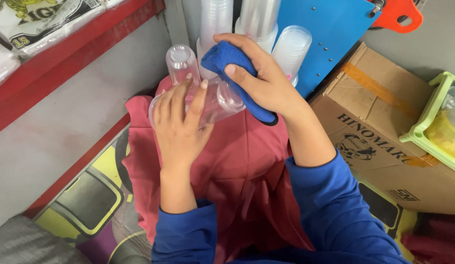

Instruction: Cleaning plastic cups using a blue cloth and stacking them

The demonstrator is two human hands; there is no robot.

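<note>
My left hand (181, 122) grips a clear plastic cup (218, 100) that lies on its side over my lap. My right hand (261, 78) is closed on a blue cloth (225, 58) and presses it against the cup's base end. A second clear cup (181, 62) stands upside down just beyond my left fingertips. Both arms wear blue sleeves (335, 210).
Stacks of clear plastic cups (259, 22) stand behind my hands against a blue panel (330, 34). A red cloth (247, 171) covers my lap. A cardboard box (384, 127) sits to the right with a green tray (433, 122) on it. A grey wall with a red ledge (66, 63) is to the left.
</note>
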